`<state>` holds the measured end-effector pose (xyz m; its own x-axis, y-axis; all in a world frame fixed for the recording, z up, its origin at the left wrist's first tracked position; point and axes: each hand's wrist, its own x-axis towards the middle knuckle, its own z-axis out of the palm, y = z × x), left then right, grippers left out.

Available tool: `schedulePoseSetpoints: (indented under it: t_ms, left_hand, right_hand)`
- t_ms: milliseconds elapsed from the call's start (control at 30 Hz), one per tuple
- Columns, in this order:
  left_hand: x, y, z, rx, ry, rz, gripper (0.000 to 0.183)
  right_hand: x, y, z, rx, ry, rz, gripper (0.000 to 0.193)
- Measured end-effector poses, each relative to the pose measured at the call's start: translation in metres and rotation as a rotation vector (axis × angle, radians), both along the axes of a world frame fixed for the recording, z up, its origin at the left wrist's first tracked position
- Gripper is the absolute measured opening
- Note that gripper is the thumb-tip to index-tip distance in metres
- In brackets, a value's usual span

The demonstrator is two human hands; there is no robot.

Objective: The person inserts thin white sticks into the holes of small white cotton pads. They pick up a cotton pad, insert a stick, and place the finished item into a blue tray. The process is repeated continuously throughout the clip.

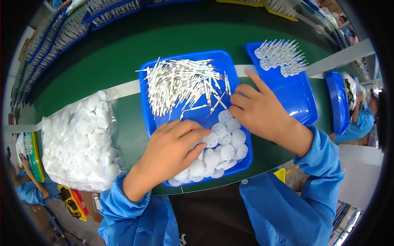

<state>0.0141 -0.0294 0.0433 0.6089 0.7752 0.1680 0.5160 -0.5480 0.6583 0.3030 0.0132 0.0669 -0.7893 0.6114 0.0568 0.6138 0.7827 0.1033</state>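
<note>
My left hand [172, 143] is over the front of a blue tray [225, 57], its thumb and forefinger closed at the edge of a white disc [211, 140] with small holes. Around it lie many similar round white discs [197, 167], heaped in the tray's near part. At the tray's right rim, my right hand [260, 107] has its thumb and forefinger drawn together, while one outer finger sticks out. What that pinch holds, if anything, is hidden. Close to its fingertips lie loose thin white sticks [217, 102] with dark ends, beside a large pile of them [176, 84].
A clear plastic bag [82, 141] full of white discs lies left of the tray. To the right, another blue tray [293, 96] bears upright sticks on clear round bases [283, 55]. Filled trays [115, 14] line the green table's far edge. Co-workers' blue sleeves [361, 125] show at both sides.
</note>
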Motion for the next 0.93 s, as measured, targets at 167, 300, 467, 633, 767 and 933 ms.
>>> schedulePoseSetpoints:
  t_ms: [167, 300, 467, 633, 767, 933]
  left_hand:
    - [-0.026, -0.022, 0.014, 0.091, -0.070, 0.114, 0.027]
    - [-0.035, -0.028, 0.006, 0.191, -0.095, 0.270, 0.020]
    - [-0.055, -0.055, -0.005, 0.223, -0.279, 0.255, 0.008]
    - [-0.066, -0.170, -0.029, -0.127, -0.246, 0.021, 0.012]
    - [-0.103, -0.236, -0.114, -0.848, -0.099, 0.485, 0.021]
    - [-0.136, -0.263, -0.273, -0.304, -0.074, 0.774, 0.060]
  right_hand:
    - [-0.002, 0.002, -0.002, -0.003, 0.007, 0.046, 0.007]
    - [0.009, -0.015, 0.000, 0.001, 0.109, 0.026, 0.008]
    - [0.010, -0.025, -0.013, -0.088, 0.067, -0.054, 0.024]
    - [0.002, -0.016, -0.015, -0.183, 0.083, -0.117, 0.040]
    - [-0.006, 0.007, -0.019, -0.183, 0.125, -0.068, 0.037]
    - [-0.041, 0.005, -0.009, -0.133, 0.202, 0.026, 0.031]
